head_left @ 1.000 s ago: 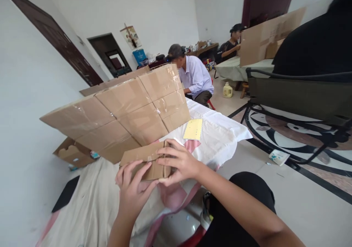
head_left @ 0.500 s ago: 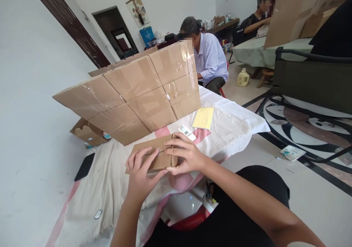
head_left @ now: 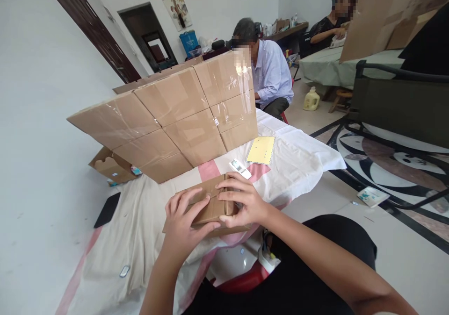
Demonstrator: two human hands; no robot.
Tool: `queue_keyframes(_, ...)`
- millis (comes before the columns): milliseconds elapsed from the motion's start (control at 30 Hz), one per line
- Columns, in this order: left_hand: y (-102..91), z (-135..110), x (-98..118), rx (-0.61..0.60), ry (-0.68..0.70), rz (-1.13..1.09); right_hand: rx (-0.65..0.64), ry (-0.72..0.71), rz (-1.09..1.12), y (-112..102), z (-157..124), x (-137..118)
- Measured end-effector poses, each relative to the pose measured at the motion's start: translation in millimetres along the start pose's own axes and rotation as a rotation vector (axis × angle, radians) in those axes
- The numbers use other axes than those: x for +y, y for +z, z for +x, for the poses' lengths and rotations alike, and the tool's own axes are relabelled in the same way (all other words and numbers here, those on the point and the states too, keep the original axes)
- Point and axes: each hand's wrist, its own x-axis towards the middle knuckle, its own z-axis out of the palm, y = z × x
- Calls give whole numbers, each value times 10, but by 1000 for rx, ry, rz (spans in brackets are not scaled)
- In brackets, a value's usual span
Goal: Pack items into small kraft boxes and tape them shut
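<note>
A small brown cardboard box [head_left: 213, 206] rests near the front edge of the cloth-covered table, between both my hands. My left hand [head_left: 187, 214] curls over its left and front part, with fingertips on the top and the thumb along the front edge. Over the right end, my right hand [head_left: 242, 198] grips with fingers on top and the thumb at the lower front corner. A flap or cardboard edge shows below the box at the front. Behind it lie a white card with a dark print [head_left: 240, 168] and a yellow sheet [head_left: 260, 150].
A tall panel of taped cardboard boxes [head_left: 182, 114] stands across the table. An open carton [head_left: 114, 165] and a black flat object [head_left: 107, 210] are at left. A person in a light shirt [head_left: 271, 69] sits beyond; another person [head_left: 326, 33] sits at a far table.
The box and both hands have shifted slightly to the right. The cardboard edge along the front, below the box, shows more now. My grip looks much the same.
</note>
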Motion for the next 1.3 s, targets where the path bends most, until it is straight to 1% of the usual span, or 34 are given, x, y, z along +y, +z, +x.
queue_keyframes(133,-64,29,23,-51,-11,-23,1,43,48,0,18,-48)
queue_keyframes(233,-108,26,20,-88,-1,-30,-36,79,87,24,-1,-87)
queue_keyframes(333,-104,-32,11,-100,11,-27,-53,62,98,53,-32,-116)
queue_keyframes(433,-57,-91,57,-42,18,-9,-26,21,105,52,-19,-125)
queue_keyframes(533,-2,-79,194,94,-24,72,-9,-2,60,-40,76,-94)
queue_keyframes(600,36,-29,301,208,-75,129,-13,-34,-10,-189,173,-32)
queue_keyframes(633,62,3,343,269,-97,141,-16,-53,-59,-297,222,16)
queue_keyframes(700,143,64,385,375,-118,125,0,-78,-199,-583,297,147)
queue_keyframes(733,206,85,382,405,-116,106,22,-75,-295,-757,313,230)
queue_keyframes(767,288,96,365,407,-112,84,60,-64,-406,-945,311,321)
queue_keyframes(833,508,70,299,335,-98,33,134,-6,-676,-1342,242,519)
queue_keyframes(933,930,-111,186,141,-107,-21,287,165,-1094,-1894,-15,799)
queue_keyframes(967,1072,-202,156,80,-128,-28,328,215,-1178,-2045,-128,876)
queue_keyframes(1033,1320,-395,118,-8,-193,-36,375,280,-1265,-2277,-365,1001)
queue_keyframes(1067,1417,-481,110,-47,-233,-46,373,306,-1277,-2354,-476,1052)
queue_keyframes(1133,1547,-602,111,-98,-294,-74,345,366,-1270,-2432,-658,1151)
queue_keyframes(1200,1602,-643,125,-128,-318,-102,319,431,-1260,-2431,-766,1274)
queue_keyframes(1300,1617,-612,145,-146,-311,-112,309,497,-1260,-2375,-778,1536)
